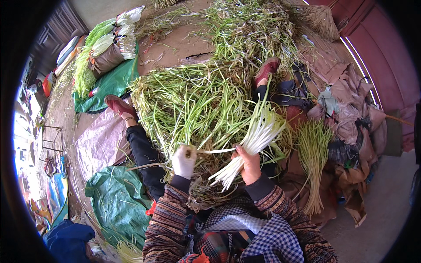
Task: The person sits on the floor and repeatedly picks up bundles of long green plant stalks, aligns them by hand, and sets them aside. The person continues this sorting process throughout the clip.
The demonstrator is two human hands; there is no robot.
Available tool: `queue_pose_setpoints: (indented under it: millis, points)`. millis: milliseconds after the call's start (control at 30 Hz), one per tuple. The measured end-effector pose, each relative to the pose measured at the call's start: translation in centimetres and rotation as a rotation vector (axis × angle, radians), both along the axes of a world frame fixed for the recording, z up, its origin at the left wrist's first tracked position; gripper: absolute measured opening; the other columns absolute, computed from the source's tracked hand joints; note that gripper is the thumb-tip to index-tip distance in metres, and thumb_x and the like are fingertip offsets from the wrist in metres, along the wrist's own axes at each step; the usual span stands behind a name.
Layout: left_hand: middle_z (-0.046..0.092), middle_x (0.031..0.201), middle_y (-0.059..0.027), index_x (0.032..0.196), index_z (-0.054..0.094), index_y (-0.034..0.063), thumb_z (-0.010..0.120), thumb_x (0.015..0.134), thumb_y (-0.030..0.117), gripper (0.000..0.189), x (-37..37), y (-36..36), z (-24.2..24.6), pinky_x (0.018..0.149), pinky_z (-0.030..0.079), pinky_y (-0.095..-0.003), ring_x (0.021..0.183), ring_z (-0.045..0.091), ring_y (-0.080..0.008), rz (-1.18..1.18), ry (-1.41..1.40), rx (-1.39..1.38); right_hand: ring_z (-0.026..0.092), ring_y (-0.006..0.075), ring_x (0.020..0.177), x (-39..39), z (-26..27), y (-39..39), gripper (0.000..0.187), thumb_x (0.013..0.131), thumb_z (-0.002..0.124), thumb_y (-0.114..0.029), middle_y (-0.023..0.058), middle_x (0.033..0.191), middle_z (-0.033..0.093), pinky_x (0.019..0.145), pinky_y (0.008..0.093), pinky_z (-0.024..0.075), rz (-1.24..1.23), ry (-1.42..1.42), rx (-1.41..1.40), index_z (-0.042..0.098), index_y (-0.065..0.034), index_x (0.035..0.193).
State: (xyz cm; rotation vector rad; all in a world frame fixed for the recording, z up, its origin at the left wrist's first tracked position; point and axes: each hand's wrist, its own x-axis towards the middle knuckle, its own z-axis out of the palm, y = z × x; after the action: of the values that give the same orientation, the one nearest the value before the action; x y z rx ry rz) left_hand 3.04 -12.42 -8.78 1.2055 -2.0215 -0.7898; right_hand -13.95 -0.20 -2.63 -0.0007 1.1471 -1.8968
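Note:
My left hand, in a soiled white glove, is closed in a fist. It grips the end of a single pale stalk that runs across to my right thumb. My bare right hand is wrapped around a bunch of white-stemmed green shoots, garlic greens or a similar vegetable. Their white ends point down towards me, and the green tops fan out up and to the right. Beneath both hands lies a heap of loose, tangled shoots, with dry brown leaves nearest my lap.
A sorted bundle of shoots lies at the right beside crumpled sacks. Tied bundles rest on a green sheet at the far left. Another pile of shoots stands beyond my feet. A broom head is near the red door.

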Motion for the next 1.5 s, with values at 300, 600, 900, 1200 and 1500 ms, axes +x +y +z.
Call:
queue_pose_setpoints:
  millis: [300, 600, 900, 1200, 1500]
  points:
    - [0.064, 0.097, -0.0076, 0.106, 0.058, 0.0098, 0.071, 0.070, 0.019, 0.040, -0.4, 0.0, 3.3, 0.073, 0.049, -0.0314, 0.083, 0.061, -0.0198, -0.289, -0.027, -0.196, 0.054, 0.0153, 0.065, -0.4, 0.9, 1.7, 0.030, 0.078, 0.068, -0.011, 0.0080, 0.083, 0.058, 0.060, 0.0305, 0.0491, 0.030, 0.063, -0.011, 0.049, -0.0016, 0.099]
    - [0.059, 0.076, -0.0038, 0.073, 0.061, 0.0102, 0.068, 0.066, 0.009, 0.010, -3.9, 2.7, 3.5, 0.066, 0.044, -0.0358, 0.076, 0.055, -0.0245, -0.411, -0.120, -0.274, 0.055, 0.0158, 0.065, -2.1, 3.6, 3.6, 0.032, 0.076, 0.069, -0.009, 0.0077, 0.083, 0.055, 0.059, 0.0310, 0.0499, -0.078, 0.039, -0.095, 0.048, -0.0012, 0.099]
    - [0.061, 0.093, -0.0102, 0.086, 0.066, 0.0121, 0.063, 0.068, 0.001, 0.021, 1.5, -0.1, -1.1, 0.081, 0.045, -0.0357, 0.090, 0.057, -0.0276, -0.218, -0.501, 0.185, 0.048, 0.0134, 0.065, -7.7, 7.0, 9.1, 0.032, 0.079, 0.064, -0.009, 0.0044, 0.084, 0.052, 0.061, 0.0305, 0.0438, -0.351, 0.126, -0.184, 0.045, -0.0046, 0.106]
    - [0.056, 0.117, -0.0123, 0.125, 0.046, 0.0042, 0.042, 0.090, 0.032, 0.045, -3.3, 3.3, 8.0, 0.092, 0.036, -0.0362, 0.109, 0.049, -0.0269, -0.782, 0.098, 0.056, 0.050, 0.0127, 0.067, -6.1, 6.6, 9.4, 0.026, 0.080, 0.063, -0.009, 0.0058, 0.084, 0.052, 0.063, 0.0314, 0.0457, -0.117, 0.124, -0.202, 0.048, -0.0047, 0.101]
    - [0.049, 0.067, 0.0024, 0.101, 0.061, 0.0014, 0.046, 0.094, 0.016, 0.023, -2.4, 8.1, 9.8, 0.055, 0.037, -0.0200, 0.058, 0.040, -0.0056, -0.689, 0.095, 0.738, 0.054, 0.0128, 0.072, -6.9, 5.8, 8.2, 0.032, 0.085, 0.059, -0.022, 0.0065, 0.092, 0.056, 0.062, 0.0277, 0.0486, -0.086, 0.187, -0.100, 0.046, -0.0024, 0.108]
